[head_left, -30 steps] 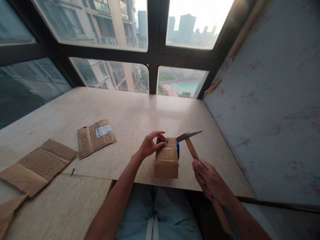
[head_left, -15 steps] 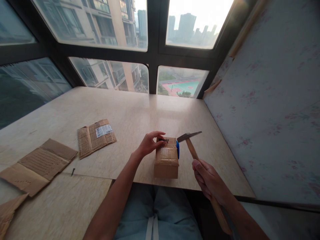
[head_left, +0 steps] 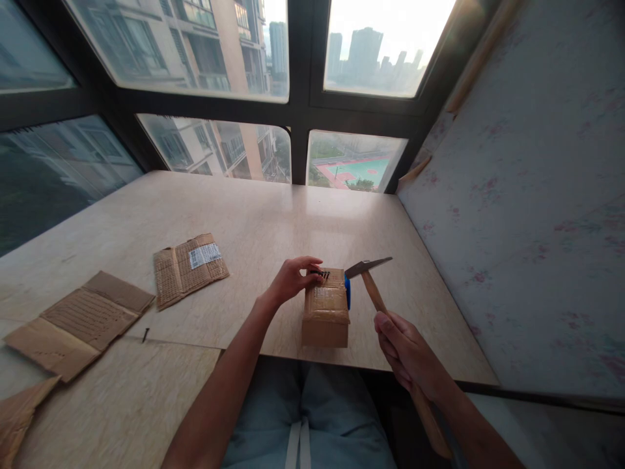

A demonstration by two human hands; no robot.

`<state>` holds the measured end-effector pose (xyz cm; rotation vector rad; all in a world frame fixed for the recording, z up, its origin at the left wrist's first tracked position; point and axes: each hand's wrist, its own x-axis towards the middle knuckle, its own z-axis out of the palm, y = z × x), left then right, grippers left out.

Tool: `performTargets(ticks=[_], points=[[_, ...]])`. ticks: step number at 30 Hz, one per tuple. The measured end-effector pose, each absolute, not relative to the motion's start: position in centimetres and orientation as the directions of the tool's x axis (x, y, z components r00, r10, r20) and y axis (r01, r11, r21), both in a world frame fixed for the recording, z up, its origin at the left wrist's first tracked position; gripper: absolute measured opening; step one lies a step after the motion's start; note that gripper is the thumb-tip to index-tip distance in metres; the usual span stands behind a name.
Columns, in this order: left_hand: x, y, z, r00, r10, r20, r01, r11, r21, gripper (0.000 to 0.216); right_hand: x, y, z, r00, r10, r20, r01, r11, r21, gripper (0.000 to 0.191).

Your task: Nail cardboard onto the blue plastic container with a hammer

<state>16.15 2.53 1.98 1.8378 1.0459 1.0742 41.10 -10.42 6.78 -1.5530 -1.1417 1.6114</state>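
A small taped cardboard box (head_left: 325, 312) stands near the front edge of the ledge. Several dark nails (head_left: 324, 274) show in a row at its far top end. My left hand (head_left: 293, 281) reaches over that end, thumb and forefinger closed around what looks like one dark nail; the fingers partly hide it. In my right hand (head_left: 403, 345) is a hammer (head_left: 374, 286), gripped by its wooden handle. Its metal head hangs just right of the box, above a blue object (head_left: 347, 292) at the box's right side, mostly hidden.
Flattened cardboard (head_left: 81, 322) and a labelled cardboard piece (head_left: 190, 270) lie on the left of the pale ledge (head_left: 234, 215). A loose dark nail (head_left: 145, 335) sits near them. Windows (head_left: 215, 146) close off the back, a papered wall (head_left: 527, 208) the right.
Both hands, the hammer and the box stay almost in place. The view shifts very slightly, so the cardboard at left appears a little further right.
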Motion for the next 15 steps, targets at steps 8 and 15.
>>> performTargets(ticks=[8,15], points=[[16.19,2.43,1.74,0.296,0.907,0.301,0.224,-0.372,0.901,0.038,41.34,-10.54,6.47,-0.119,0.891,-0.439,0.131,-0.424,-0.896,0.047],[15.64,2.06,2.39,0.273,0.899,0.342,0.246,-0.409,0.879,0.045,41.23,-10.72,6.72,-0.118,0.89,-0.441,0.138,-0.425,-0.894,0.049]])
